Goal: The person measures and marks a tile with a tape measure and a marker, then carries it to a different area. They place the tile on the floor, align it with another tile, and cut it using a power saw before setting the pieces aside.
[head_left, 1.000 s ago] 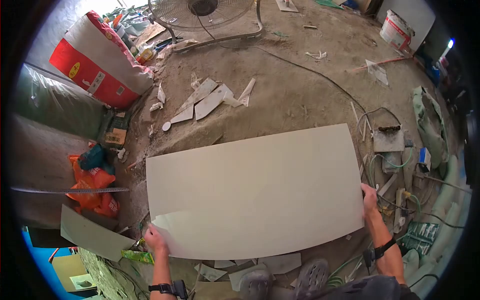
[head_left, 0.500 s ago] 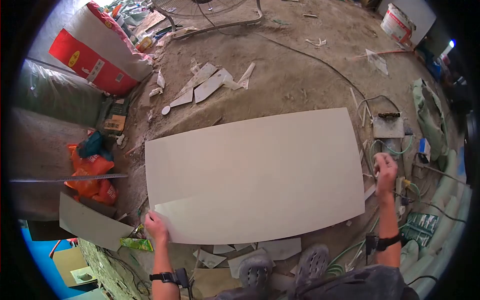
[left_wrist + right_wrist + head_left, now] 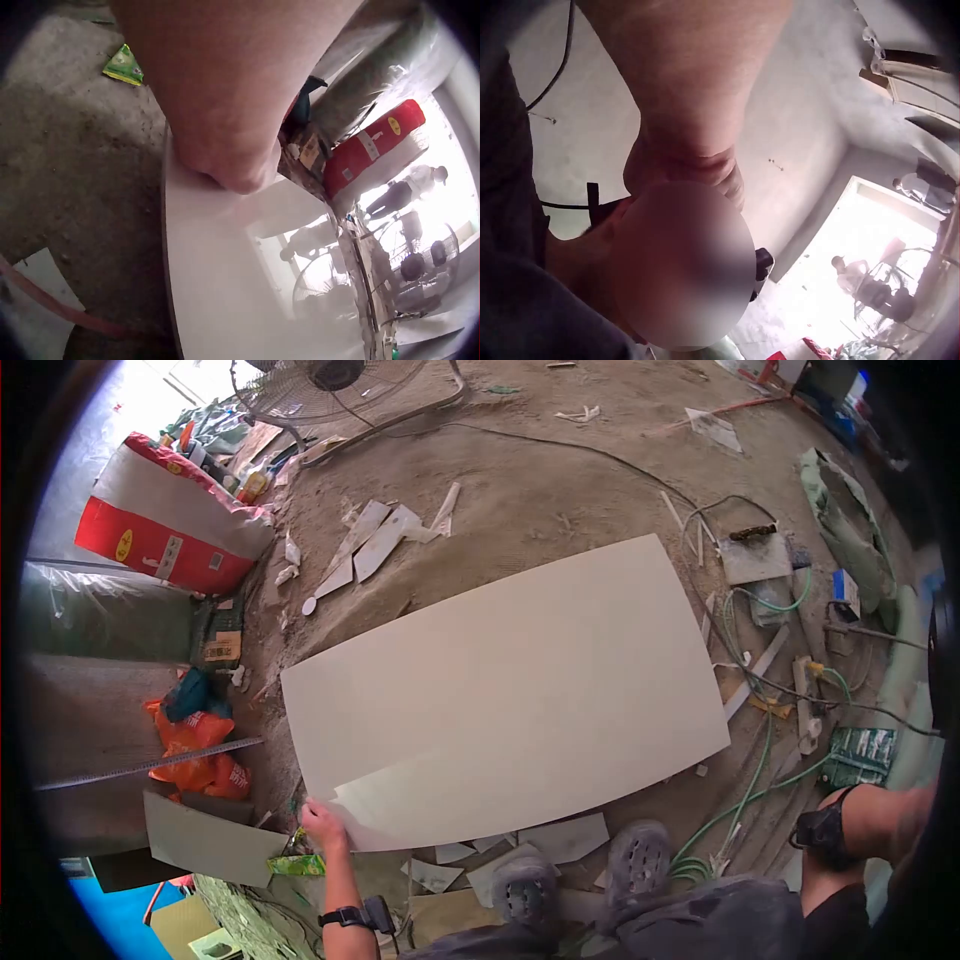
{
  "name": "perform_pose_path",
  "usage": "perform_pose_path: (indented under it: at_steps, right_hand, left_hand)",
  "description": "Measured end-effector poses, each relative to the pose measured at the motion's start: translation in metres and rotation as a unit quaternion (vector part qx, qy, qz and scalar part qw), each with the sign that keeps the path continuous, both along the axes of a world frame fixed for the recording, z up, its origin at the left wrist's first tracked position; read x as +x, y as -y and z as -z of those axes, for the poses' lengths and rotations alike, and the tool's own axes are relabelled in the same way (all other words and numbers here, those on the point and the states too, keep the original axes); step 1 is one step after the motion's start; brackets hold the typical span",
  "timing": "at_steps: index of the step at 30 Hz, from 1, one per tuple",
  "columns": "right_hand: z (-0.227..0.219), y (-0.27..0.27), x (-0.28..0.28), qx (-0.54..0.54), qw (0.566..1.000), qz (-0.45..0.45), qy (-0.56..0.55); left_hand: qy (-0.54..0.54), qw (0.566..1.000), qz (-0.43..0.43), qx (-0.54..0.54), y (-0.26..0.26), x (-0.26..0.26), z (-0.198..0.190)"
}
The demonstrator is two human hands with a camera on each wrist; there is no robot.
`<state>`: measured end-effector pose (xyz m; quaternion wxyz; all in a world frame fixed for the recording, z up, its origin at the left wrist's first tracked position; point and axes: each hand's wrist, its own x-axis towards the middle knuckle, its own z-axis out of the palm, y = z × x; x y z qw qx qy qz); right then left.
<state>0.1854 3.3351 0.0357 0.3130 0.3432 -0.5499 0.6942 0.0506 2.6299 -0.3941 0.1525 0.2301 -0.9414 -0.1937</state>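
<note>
A large, glossy white tile point(image 3: 510, 690) fills the middle of the head view, its surface mirroring light and figures in the left wrist view. My left hand point(image 3: 322, 822) grips its near left corner, with fingers curled at the edge; the back of that hand point(image 3: 232, 165) shows in the left wrist view. The right forearm point(image 3: 885, 825) is bent up at the right edge of the head view, away from the tile. In the right wrist view my right hand point(image 3: 682, 169) is up at the person's head, its fingers mostly hidden.
Broken tile pieces point(image 3: 385, 545) lie on the dirt floor beyond the tile, more near the shoes point(image 3: 640, 855). A floor fan point(image 3: 335, 380) stands at the back, a red-and-white sack point(image 3: 175, 515) on the left. Green hose point(image 3: 765, 760) and cables run along the right.
My right hand has let go of the tile's right edge and risen to the head. The left hand keeps its grip. The head view has turned, so the tile appears more slanted.
</note>
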Motion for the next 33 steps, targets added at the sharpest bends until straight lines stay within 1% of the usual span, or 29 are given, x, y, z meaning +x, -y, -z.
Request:
perform_pose_path:
  at_steps: [1, 3, 4, 5, 6, 7, 8, 11, 12, 14, 16, 17, 18, 24, 26, 29, 31, 33]
  right_hand:
    - [-0.003, 0.001, 0.003, 0.002, 1.0, 0.002, -0.004]
    - [-0.006, 0.0, 0.007, -0.001, 1.0, 0.006, -0.011]
    - [-0.008, 0.0, 0.011, -0.001, 1.0, 0.005, -0.02]
    - [-0.005, -0.001, 0.013, 0.0, 1.0, 0.007, -0.026]
    - [-0.005, -0.001, 0.015, 0.0, 1.0, 0.007, -0.03]
    - [-0.005, -0.003, 0.018, 0.0, 0.999, 0.011, -0.031]
    - [-0.006, -0.004, 0.02, -0.001, 1.0, 0.016, -0.026]
    - [-0.005, -0.007, 0.022, 0.009, 0.999, 0.023, -0.024]
    - [-0.003, -0.006, 0.024, 0.011, 0.999, 0.027, -0.023]
    - [-0.005, -0.006, 0.026, 0.01, 0.999, 0.04, -0.015]
    - [-0.004, -0.005, 0.027, 0.012, 0.999, 0.049, -0.014]
    - [-0.002, -0.005, 0.027, 0.011, 0.999, 0.051, -0.014]
    - [-0.001, -0.004, 0.028, 0.01, 0.999, 0.05, -0.017]
    - [0.001, 0.001, 0.028, 0.003, 0.998, 0.058, -0.02]
    - [0.002, 0.003, 0.026, 0.003, 0.998, 0.057, -0.023]
    - [0.004, 0.005, 0.025, -0.008, 0.998, 0.054, -0.028]
    - [0.005, 0.007, 0.021, -0.006, 0.998, 0.05, -0.03]
    - [0.003, 0.01, 0.021, -0.004, 0.998, 0.063, -0.019]
  left_hand:
    - [0.003, 1.0, 0.0, 0.005, 0.002, 0.0, 0.003]
    - [0.068, 0.997, -0.017, -0.012, 0.002, 0.001, -0.006]
    - [0.076, 0.997, -0.012, -0.012, 0.0, 0.001, -0.009]
    - [0.067, 0.998, -0.017, -0.003, 0.006, -0.002, 0.002]
    - [0.04, 0.999, -0.002, -0.02, 0.021, 0.0, 0.018]
    - [0.018, 0.999, 0.015, -0.041, 0.036, 0.0, 0.026]
    - [0.026, 0.999, 0.023, -0.041, 0.042, 0.001, 0.028]
    - [0.011, 1.0, 0.0, 0.018, 0.021, 0.003, 0.016]
    - [0.01, 1.0, 0.001, 0.025, 0.02, -0.001, 0.02]
    - [-0.001, 1.0, -0.003, 0.007, 0.025, 0.0, 0.021]
    - [0.013, 1.0, -0.002, 0.003, 0.025, 0.002, 0.024]
    - [0.022, 1.0, -0.008, -0.009, 0.025, 0.0, 0.018]
    - [0.027, 0.999, -0.025, 0.002, 0.021, 0.001, 0.016]
    - [0.021, 0.999, 0.007, 0.041, 0.016, 0.001, 0.008]
    - [0.026, 0.999, -0.002, 0.046, 0.011, 0.005, 0.011]
    - [0.023, 1.0, -0.009, 0.018, 0.022, 0.001, 0.006]
    - [0.018, 1.0, -0.008, 0.009, 0.025, -0.001, 0.024]
    - [-0.002, 1.0, 0.01, -0.027, 0.03, 0.0, 0.023]
